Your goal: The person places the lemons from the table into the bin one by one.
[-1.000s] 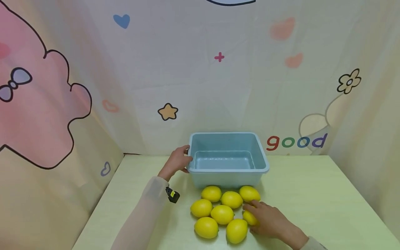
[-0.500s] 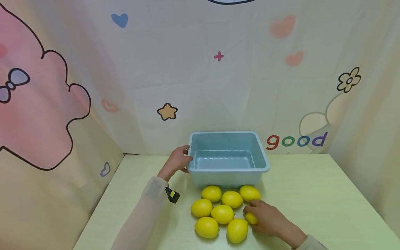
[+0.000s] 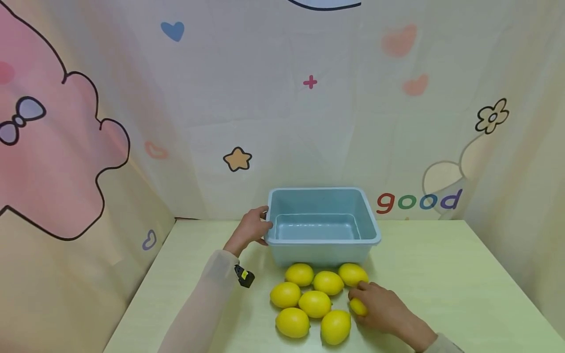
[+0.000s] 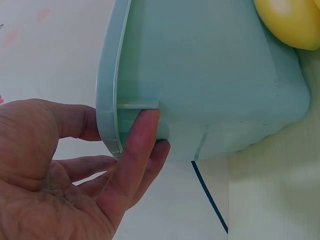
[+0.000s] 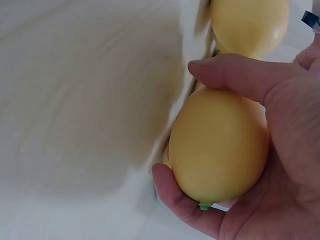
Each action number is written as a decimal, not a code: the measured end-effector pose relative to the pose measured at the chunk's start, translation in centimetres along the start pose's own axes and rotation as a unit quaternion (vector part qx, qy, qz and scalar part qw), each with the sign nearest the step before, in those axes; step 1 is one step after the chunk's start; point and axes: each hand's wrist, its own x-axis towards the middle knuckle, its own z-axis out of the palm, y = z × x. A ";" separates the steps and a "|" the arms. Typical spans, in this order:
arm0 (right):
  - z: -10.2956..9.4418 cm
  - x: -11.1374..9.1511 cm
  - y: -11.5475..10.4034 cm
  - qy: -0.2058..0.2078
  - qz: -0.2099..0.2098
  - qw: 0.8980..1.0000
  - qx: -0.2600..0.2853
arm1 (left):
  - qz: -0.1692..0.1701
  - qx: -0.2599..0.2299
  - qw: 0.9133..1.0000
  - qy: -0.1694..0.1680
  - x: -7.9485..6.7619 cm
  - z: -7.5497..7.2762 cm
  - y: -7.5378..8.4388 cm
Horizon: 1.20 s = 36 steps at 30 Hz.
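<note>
My left hand (image 3: 252, 227) grips the left rim of a light blue plastic basin (image 3: 321, 252); in the left wrist view the thumb lies over the rim and the fingers press the outer wall (image 4: 215, 65). On the table at the lower right, my right hand (image 3: 386, 309) holds a yellow lemon (image 3: 358, 307), mostly covered by the fingers in the head view. The right wrist view shows that lemon (image 5: 220, 145) between the thumb and curled fingers, its green stem tip down. Several other lemons (image 3: 315, 304) lie loosely grouped in front of the basin.
A pale green table (image 3: 446, 279) carries everything. Behind the basin hangs a light printed curtain (image 3: 309, 137), close to its back wall. One lemon (image 3: 352, 275) lies right by the right hand's fingertips, and another lemon (image 3: 336, 327) is near its thumb side.
My right hand has closed further round the lemon and drawn it slightly to the right, away from the others. The left hand and the basin stay where they were.
</note>
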 end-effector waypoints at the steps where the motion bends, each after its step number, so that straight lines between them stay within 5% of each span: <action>1: -0.1 0.0 0.0 0.001 -0.001 1.000 -0.004 | 0.000 0.000 1.000 0.000 0.0 0.0 0.0; 19: -5.5 -0.4 -1.7 0.082 -0.049 0.994 -0.055 | -0.008 -0.005 1.000 -0.004 0.0 0.0 -0.1; 36: -9.5 2.3 -3.3 0.143 -0.060 0.985 -0.069 | -0.022 -0.002 1.000 0.002 0.2 0.1 -0.1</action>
